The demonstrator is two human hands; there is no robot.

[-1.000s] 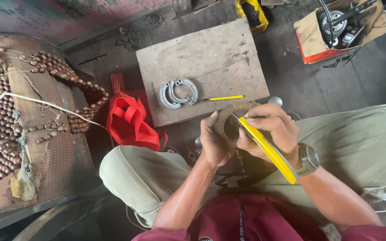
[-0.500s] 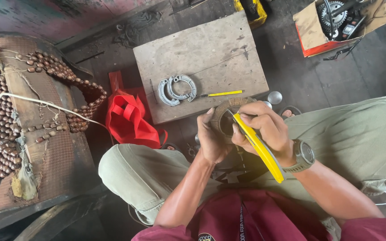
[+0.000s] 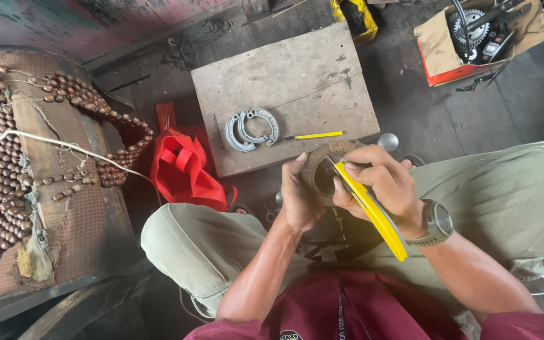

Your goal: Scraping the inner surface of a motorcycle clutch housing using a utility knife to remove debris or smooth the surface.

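My left hand [image 3: 298, 195] grips a round brown ring-shaped disc [image 3: 317, 169] held above my lap. My right hand [image 3: 382, 186], with a watch on its wrist, holds a yellow-handled utility knife [image 3: 373, 211] whose tip rests on the disc's inner edge. On the wooden board [image 3: 297, 82] in front of me lie two curved metal brake shoes [image 3: 251, 129] and a thin yellow pen-like tool [image 3: 316, 135].
A red bag [image 3: 184, 170] sits on the floor left of the board. A beaded seat cover on a worn seat [image 3: 26, 170] fills the left. A cardboard box of metal parts [image 3: 473, 34] stands at the back right, a yellow object [image 3: 355, 16] at the back.
Both hands with the disc and knife have stayed together; the view has shifted slightly, and the knife has moved a little along the disc.
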